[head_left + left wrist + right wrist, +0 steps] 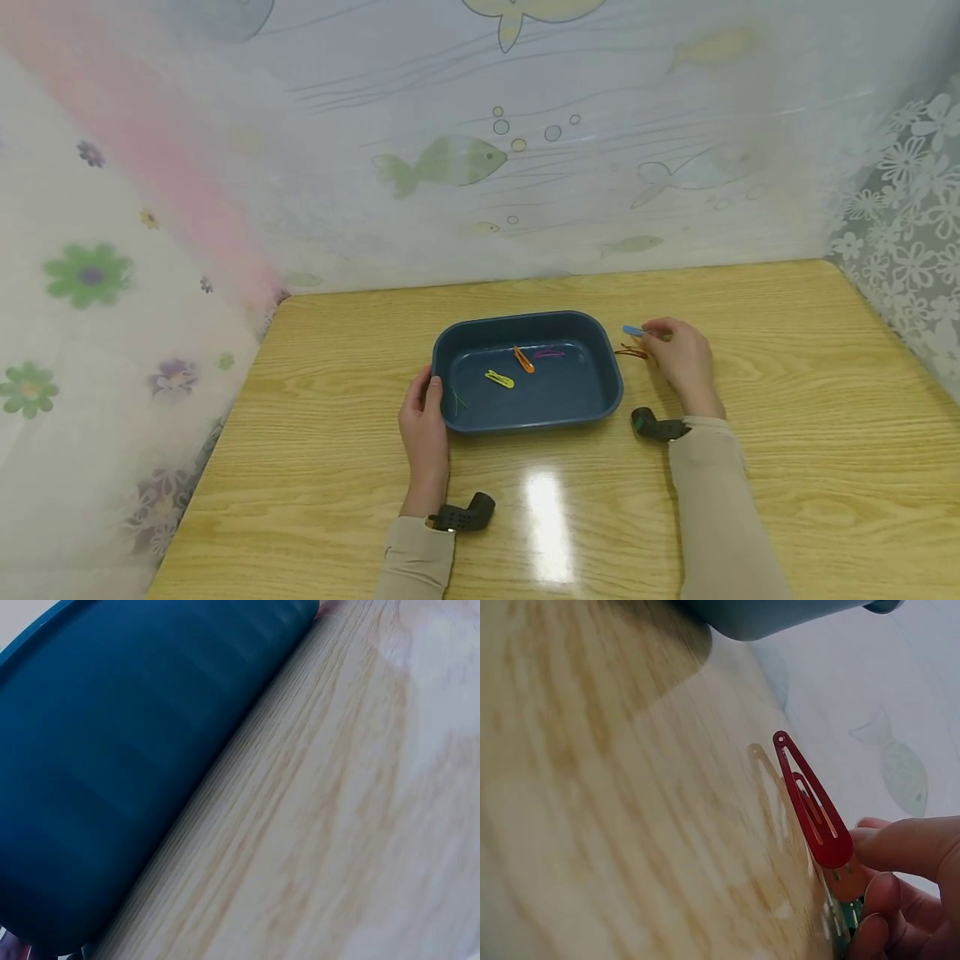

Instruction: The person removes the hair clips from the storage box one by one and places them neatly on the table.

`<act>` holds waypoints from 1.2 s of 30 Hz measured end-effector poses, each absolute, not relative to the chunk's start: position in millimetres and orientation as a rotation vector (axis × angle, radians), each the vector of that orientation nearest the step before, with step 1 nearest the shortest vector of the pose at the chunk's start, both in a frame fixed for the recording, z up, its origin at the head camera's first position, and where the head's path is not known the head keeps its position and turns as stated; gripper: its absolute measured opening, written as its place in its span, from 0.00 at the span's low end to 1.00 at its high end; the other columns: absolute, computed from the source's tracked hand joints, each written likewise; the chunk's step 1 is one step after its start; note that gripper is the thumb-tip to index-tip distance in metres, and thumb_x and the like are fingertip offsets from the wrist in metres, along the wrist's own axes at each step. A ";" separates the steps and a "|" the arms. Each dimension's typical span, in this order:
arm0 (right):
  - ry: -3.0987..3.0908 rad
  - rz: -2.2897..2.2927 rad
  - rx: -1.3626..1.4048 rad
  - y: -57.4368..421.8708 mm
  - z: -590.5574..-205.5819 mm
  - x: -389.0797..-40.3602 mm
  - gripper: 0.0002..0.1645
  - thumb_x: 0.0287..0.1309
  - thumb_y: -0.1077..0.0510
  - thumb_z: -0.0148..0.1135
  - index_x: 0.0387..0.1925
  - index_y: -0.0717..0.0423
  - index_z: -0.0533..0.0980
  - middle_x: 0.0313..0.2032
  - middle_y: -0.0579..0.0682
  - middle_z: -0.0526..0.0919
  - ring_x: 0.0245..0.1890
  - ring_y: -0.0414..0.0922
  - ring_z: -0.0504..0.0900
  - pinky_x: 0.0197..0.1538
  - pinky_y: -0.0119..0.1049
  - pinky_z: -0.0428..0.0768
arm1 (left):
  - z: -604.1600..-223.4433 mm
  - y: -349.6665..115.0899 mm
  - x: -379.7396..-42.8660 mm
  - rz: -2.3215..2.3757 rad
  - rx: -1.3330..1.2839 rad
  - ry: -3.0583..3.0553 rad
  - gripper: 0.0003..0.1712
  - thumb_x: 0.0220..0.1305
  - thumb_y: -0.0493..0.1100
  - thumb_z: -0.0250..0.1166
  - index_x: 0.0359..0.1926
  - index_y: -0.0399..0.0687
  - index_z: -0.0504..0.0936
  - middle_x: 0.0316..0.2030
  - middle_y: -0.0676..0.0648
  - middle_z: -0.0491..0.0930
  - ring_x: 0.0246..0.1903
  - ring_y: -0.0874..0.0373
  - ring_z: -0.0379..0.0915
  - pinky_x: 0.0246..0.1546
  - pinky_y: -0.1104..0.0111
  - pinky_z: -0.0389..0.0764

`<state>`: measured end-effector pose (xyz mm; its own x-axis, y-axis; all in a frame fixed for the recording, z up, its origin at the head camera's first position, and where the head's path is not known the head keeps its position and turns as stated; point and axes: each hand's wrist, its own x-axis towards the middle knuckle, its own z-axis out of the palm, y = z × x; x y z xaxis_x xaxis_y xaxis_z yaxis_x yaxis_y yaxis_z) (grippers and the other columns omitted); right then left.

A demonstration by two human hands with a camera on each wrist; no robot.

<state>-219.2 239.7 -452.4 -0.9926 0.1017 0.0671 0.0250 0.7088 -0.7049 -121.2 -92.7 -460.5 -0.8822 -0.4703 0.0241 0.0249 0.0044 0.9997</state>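
A dark blue plastic bin (536, 412) stands on the table. At its left end my left hand (423, 425) grips the wall, thumb over the rim. To the bin's right, my right hand (681, 358) pinches a light blue snap hair clip (632, 331) between thumb and fingertips. Just beside those fingers is a red hair clip (810, 802), its narrow end pointing to the bin. An orange-toned shape behind it is partly hidden. Inside the bin are a yellow hair clip (499, 380), an orange one (523, 360), a purple one (549, 353) and a thin green one (457, 402).
The wood-grain table (322, 467) extends on all sides of the bin. Along its back edge hangs a pale curtain (337, 208) with fish drawings; a flowered curtain (90, 400) is at the left. Each wrist wears a black camera, the right one (656, 425) close to the bin's corner.
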 end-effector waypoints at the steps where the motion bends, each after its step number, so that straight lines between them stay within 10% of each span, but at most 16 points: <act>1: -2.810 1.156 -0.104 239.8 -452.4 -219.2 0.16 0.58 0.53 0.54 0.45 0.57 0.75 0.39 0.53 0.77 0.27 0.47 0.69 0.26 0.36 0.66 | -460.4 -92.7 -121.1 -1.941 0.458 -1.935 0.22 0.62 0.56 0.53 0.54 0.54 0.73 0.51 0.57 0.72 0.52 0.66 0.65 0.53 0.71 0.66; 36: -2.731 1.331 -0.002 240.1 -434.1 -214.0 0.26 0.58 0.39 0.50 0.50 0.50 0.73 0.45 0.51 0.76 0.32 0.48 0.77 0.29 0.38 0.72 | -461.1 -93.4 -121.9 -1.940 0.476 -1.946 0.19 0.63 0.54 0.53 0.52 0.55 0.74 0.50 0.58 0.73 0.51 0.67 0.65 0.53 0.72 0.66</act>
